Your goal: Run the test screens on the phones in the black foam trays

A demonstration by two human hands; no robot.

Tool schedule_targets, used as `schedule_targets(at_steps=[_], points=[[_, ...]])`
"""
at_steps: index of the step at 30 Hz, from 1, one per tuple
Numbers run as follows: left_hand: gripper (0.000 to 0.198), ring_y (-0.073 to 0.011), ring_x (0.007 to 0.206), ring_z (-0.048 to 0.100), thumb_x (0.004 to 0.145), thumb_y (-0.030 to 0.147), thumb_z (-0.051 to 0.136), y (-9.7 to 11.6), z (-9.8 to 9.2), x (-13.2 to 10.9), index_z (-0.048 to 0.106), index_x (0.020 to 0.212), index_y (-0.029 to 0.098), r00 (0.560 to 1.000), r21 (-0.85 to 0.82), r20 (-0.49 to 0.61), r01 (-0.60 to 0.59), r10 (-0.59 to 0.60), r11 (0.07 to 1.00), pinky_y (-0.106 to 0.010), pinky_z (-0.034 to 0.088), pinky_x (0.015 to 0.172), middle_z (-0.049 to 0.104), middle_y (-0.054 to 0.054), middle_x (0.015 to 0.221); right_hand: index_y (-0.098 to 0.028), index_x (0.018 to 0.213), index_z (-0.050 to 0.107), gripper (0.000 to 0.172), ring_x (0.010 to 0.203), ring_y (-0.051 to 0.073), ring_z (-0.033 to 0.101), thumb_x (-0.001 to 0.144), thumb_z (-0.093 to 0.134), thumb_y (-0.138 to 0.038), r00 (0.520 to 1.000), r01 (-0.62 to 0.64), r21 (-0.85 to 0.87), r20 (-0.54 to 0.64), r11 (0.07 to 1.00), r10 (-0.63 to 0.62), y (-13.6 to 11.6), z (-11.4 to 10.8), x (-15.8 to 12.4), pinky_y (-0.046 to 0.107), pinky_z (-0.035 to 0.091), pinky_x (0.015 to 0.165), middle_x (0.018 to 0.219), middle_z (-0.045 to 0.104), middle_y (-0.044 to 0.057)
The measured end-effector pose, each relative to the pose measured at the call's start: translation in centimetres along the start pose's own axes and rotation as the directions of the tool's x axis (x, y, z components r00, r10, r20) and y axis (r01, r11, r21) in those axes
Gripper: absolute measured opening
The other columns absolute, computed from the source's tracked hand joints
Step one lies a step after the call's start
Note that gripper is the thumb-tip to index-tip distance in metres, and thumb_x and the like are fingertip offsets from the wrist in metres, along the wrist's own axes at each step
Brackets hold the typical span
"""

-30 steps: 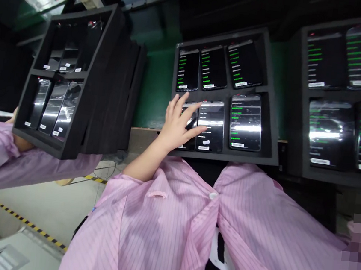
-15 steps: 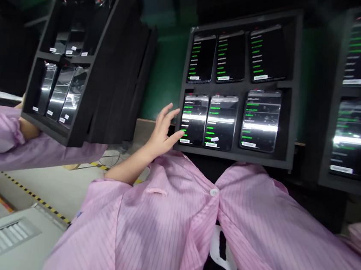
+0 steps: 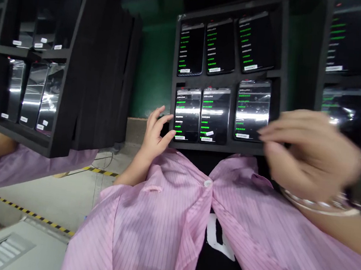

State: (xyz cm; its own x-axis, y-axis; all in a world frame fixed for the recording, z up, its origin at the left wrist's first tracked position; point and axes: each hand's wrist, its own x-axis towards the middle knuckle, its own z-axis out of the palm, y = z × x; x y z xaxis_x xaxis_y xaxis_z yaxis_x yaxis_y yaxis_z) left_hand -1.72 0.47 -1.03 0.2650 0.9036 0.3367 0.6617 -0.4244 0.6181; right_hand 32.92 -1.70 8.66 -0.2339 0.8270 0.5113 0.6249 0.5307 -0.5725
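A black foam tray (image 3: 220, 150) in front of me holds two rows of smartphones, their dark screens showing green and white text. Each phone bears a small white label near its lower end. At the tray's lower left corner is my left hand (image 3: 157, 132), fingers spread and holding nothing, with the tips close to the lower-left phone (image 3: 186, 116). My right hand (image 3: 314, 155), wearing a bracelet and blurred by motion, is over the tray's lower right corner. Its bent fingertips reach toward the lower-right phone (image 3: 252, 110); whether they hold anything is not visible.
On the left, another black tray (image 3: 65, 97) with labelled dark-screened phones tops a tilted stack of trays, with a person's pink sleeve (image 3: 51, 166) below it. Further phones (image 3: 349, 45) lie in a tray at right. The work surface (image 3: 153, 67) is green.
My right hand has come into view from the right, over the tray's lower right corner. My left hand stays by the tray's left edge. The whole view has shifted slightly.
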Motion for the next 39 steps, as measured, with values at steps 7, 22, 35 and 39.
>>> schedule_targets(at_steps=[7,22,35,39], points=[[0.048,-0.0362,0.158,0.041,0.106,0.066,0.049,0.9,-0.4,-0.4,0.076,0.120,0.028,0.991,0.026,0.096,-0.101,0.098,0.995,-0.064,0.035,0.130,0.051,-0.011,0.165,-0.021,0.112,0.073,0.015,0.123,0.038,0.066,0.099,0.067,-0.025,0.975,0.035,-0.126,0.221,0.991,-0.006,1.3,3.6,-2.9,0.070,0.048,0.116,0.127,0.067,0.016],[0.081,-0.0485,0.166,0.021,0.088,0.081,0.067,1.0,-1.1,8.7,0.064,0.152,0.031,0.970,0.313,0.199,0.072,-0.140,0.947,-0.074,0.025,0.131,0.038,-0.015,0.176,-0.018,0.152,0.063,0.063,0.152,0.057,0.034,0.103,0.060,-0.056,0.831,-0.101,-0.488,0.437,0.867,0.343,3.2,5.0,5.2,0.087,0.021,0.121,0.171,0.032,0.026],[0.086,-0.0418,0.172,0.006,0.079,0.091,0.067,-9.1,1.8,27.1,0.065,0.145,0.037,0.992,-0.048,-0.095,0.083,-0.087,0.995,-0.070,0.006,0.138,0.038,-0.005,0.175,-0.014,0.157,0.058,0.067,0.159,0.059,0.018,0.105,0.064,-0.055,0.801,-0.461,-0.473,0.142,0.751,0.581,12.7,8.4,21.2,0.077,0.008,0.122,0.178,0.016,0.027],[0.079,-0.0327,0.173,0.011,0.098,0.085,0.044,-4.8,-0.8,22.1,0.034,0.165,0.046,0.985,-0.078,-0.172,0.012,-0.025,0.997,-0.057,0.015,0.141,0.030,0.001,0.178,-0.022,0.163,0.049,0.072,0.165,0.052,0.012,0.105,0.058,-0.063,0.958,-0.226,-0.316,0.099,0.921,0.268,8.9,3.7,17.5,0.079,0.014,0.125,0.182,0.012,0.017]])
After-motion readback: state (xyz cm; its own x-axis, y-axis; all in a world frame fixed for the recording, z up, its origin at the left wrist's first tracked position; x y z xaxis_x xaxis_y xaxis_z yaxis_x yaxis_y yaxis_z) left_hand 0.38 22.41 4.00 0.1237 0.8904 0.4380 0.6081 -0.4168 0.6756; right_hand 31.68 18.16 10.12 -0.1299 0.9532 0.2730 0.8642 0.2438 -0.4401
